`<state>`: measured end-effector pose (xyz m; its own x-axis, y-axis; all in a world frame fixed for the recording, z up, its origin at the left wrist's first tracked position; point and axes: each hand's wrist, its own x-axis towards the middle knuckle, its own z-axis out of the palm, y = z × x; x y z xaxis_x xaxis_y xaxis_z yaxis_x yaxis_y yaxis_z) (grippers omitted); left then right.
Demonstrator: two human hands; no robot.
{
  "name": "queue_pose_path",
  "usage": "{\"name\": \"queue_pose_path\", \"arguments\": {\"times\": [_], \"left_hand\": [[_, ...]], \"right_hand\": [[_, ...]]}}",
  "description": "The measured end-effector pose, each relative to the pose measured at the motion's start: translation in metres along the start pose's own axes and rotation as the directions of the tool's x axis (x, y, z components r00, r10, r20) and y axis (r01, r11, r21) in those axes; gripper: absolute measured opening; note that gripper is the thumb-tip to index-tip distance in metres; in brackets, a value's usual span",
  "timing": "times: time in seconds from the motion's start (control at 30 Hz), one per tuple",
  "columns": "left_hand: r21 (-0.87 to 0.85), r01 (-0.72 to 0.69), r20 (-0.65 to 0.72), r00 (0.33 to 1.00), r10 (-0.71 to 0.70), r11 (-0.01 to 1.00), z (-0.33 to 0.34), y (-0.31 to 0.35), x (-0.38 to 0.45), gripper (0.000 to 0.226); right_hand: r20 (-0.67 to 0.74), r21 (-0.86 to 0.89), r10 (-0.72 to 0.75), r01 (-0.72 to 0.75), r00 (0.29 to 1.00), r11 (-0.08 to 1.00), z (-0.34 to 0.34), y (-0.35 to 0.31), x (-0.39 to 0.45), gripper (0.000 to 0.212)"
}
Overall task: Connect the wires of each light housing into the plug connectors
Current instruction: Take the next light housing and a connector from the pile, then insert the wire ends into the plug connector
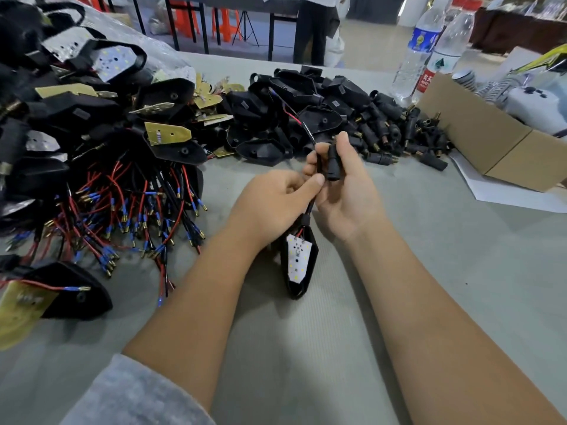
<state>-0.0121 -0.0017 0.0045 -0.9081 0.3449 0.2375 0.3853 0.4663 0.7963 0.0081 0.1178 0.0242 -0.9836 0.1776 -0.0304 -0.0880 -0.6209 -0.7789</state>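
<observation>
A black light housing (299, 265) with a white LED board hangs below my hands over the grey table. Its black sleeved wire (310, 207) runs up between my hands, and red and black leads stick out above them toward the far pile. My left hand (273, 204) pinches the wire between thumb and fingers. My right hand (346, 185) grips a black plug connector (333, 164) upright, beside the wire. Whether the wire ends sit in the connector is hidden by my fingers.
Housings with red and black wires (129, 210) are heaped at the left. Empty housings (291, 118) and loose plug connectors (408, 136) lie at the far middle. A cardboard box (491, 139) and two water bottles (429, 50) stand at the right.
</observation>
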Motion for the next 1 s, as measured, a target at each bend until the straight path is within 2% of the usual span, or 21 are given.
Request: {"name": "queue_pose_path", "arguments": {"times": [0.07, 0.13, 0.2, 0.27, 0.33, 0.4, 0.5, 0.7, 0.87, 0.93, 1.0], "left_hand": [[-0.025, 0.049, -0.082, 0.995, -0.051, 0.998, -0.002, -0.003, 0.0, 0.057], [-0.233, 0.138, -0.128, 0.977, -0.171, 0.963, -0.004, -0.003, 0.004, 0.05], [-0.493, 0.217, -0.109, 0.945, -0.307, 0.843, -0.007, -0.003, 0.01, 0.044], [-0.712, 0.247, -0.04, 0.92, -0.389, 0.658, -0.012, -0.001, 0.014, 0.041], [-0.842, 0.202, -0.031, 0.907, -0.42, 0.5, -0.017, -0.001, 0.015, 0.039], [-0.914, 0.11, -0.078, 0.897, -0.436, 0.39, -0.021, -0.003, 0.014, 0.033], [-0.943, 0.041, -0.12, 0.883, -0.453, 0.33, -0.026, -0.005, 0.014, 0.03], [-0.913, 0.125, -0.104, 0.849, -0.518, 0.388, -0.022, -0.003, 0.02, 0.031], [-0.72, 0.285, -0.019, 0.904, -0.427, 0.633, -0.015, -0.007, 0.018, 0.035], [-0.64, 0.276, -0.021, 0.927, -0.375, 0.717, -0.014, -0.008, 0.018, 0.035], [-0.579, 0.2, -0.048, 0.959, -0.278, 0.79, -0.011, -0.007, 0.015, 0.03]], "right_hand": [[-0.022, -0.037, -0.024, 0.023, 0.999, 0.999, -0.002, -0.002, 0.001, 0.04], [-0.001, -0.089, -0.009, 0.009, 1.0, 0.996, -0.004, -0.003, 0.0, 0.041], [0.062, -0.164, 0.042, -0.032, 0.997, 0.986, -0.004, -0.001, -0.001, 0.042], [0.145, -0.272, 0.1, -0.057, 0.984, 0.961, -0.003, 0.002, -0.003, 0.04], [0.224, -0.366, 0.134, -0.044, 0.965, 0.93, -0.003, 0.005, -0.004, 0.036], [0.275, -0.439, 0.156, -0.021, 0.949, 0.898, -0.002, 0.006, -0.004, 0.033], [0.272, -0.457, 0.155, -0.015, 0.95, 0.89, -0.002, 0.008, -0.003, 0.038], [0.117, -0.338, 0.043, -0.001, 0.992, 0.941, -0.005, 0.007, 0.004, 0.04], [0.044, -0.216, 0.089, -0.077, 0.995, 0.973, -0.009, 0.005, 0.005, 0.042], [0.013, -0.16, 0.111, -0.108, 0.994, 0.981, -0.01, 0.005, 0.006, 0.042], [-0.009, -0.109, 0.114, -0.114, 0.993, 0.987, -0.01, 0.005, 0.006, 0.039]]}}
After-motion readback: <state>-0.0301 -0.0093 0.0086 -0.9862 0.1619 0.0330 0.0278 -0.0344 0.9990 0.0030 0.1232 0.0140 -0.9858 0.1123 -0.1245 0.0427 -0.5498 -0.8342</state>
